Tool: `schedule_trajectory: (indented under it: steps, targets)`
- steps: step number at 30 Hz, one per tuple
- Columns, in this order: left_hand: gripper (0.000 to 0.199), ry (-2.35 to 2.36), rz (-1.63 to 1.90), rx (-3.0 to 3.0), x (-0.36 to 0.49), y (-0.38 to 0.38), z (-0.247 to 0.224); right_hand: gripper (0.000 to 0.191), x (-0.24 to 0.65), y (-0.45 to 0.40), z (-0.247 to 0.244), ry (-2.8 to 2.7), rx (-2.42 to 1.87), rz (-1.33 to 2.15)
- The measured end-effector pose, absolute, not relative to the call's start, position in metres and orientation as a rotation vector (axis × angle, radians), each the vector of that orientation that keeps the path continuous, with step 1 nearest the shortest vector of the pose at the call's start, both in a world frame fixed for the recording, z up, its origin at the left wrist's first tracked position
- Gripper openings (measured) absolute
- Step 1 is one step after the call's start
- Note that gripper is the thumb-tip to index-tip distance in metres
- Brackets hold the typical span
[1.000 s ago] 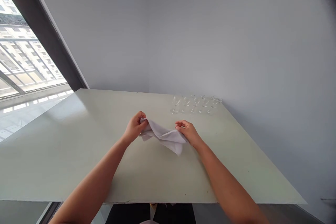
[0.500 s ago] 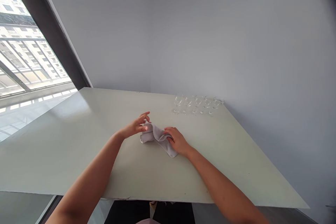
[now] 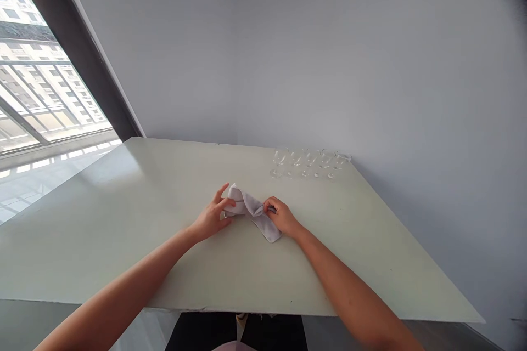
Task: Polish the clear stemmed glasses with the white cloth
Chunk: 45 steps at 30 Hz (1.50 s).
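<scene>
At the left end of the grey cloth (image 3: 247,204), the left hand (image 3: 211,216) spreads its fingers wide, one touching the fabric; at the cloth's right side, the right hand (image 3: 281,216) curls tight, pinching a fold. The cloth lies bunched over the table (image 3: 115,219), whose near edge runs well apart from it. Stemmed glasses (image 3: 279,159) stand beyond it, rightward; the table stretches broadly to its left.
</scene>
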<state>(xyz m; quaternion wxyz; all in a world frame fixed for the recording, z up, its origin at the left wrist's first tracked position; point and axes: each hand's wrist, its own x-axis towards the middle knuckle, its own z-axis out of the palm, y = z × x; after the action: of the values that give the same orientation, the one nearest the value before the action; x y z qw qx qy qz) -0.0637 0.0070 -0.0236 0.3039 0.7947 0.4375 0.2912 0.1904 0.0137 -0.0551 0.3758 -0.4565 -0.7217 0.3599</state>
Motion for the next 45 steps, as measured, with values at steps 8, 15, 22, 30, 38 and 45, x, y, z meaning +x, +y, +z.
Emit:
schedule_trajectory:
  steps: [8,15,22,30,38,45]
  targets:
    - [0.023,1.160,0.839,1.587,-0.052,0.026,-0.008,0.012,0.201,0.010,-0.034,-1.686,-1.183,1.144]
    - [0.030,1.069,0.665,1.211,-0.080,0.010,0.007,0.022,0.225,0.019,-0.019,-1.212,-1.083,1.458]
    - [0.010,1.584,0.811,2.103,-0.092,0.000,-0.025,0.011,0.213,0.008,-0.015,-1.697,-1.323,0.813]
    - [0.013,1.281,0.927,1.559,-0.084,-0.010,-0.025,0.025,0.183,-0.031,-0.005,-2.752,-0.883,0.981]
    - [0.026,1.194,0.882,1.306,-0.087,-0.007,-0.028,0.010,0.179,-0.032,-0.013,-2.731,-0.957,0.844]
    - [0.019,1.114,0.980,1.545,-0.089,-0.022,0.010,0.004,0.205,-0.026,0.021,-2.038,-1.001,1.380]
